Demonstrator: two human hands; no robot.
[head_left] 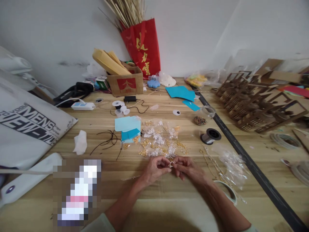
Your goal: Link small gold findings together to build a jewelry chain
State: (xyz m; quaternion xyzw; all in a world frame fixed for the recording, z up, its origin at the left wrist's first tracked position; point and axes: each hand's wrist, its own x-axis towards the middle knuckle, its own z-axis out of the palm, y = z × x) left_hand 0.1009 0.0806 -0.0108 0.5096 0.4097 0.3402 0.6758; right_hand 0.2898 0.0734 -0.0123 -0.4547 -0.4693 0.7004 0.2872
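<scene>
In front of my chest, my left hand and my right hand meet with fingertips pinched together. Between them is a small shiny ring-shaped piece, held at its two sides; its finer details are too small to make out. Just beyond my fingers lie small gold and silver jewelry findings, partly in clear plastic bags. A thin chain lies by my left wrist. To the right of my right hand rest gold and silver chains and crumpled clear bags.
A wire spool and a jar of beads stand at the right. Black cords, blue cards and a blurred-out phone lie left. A tape roll sits beside my right forearm. Wooden models stand far right.
</scene>
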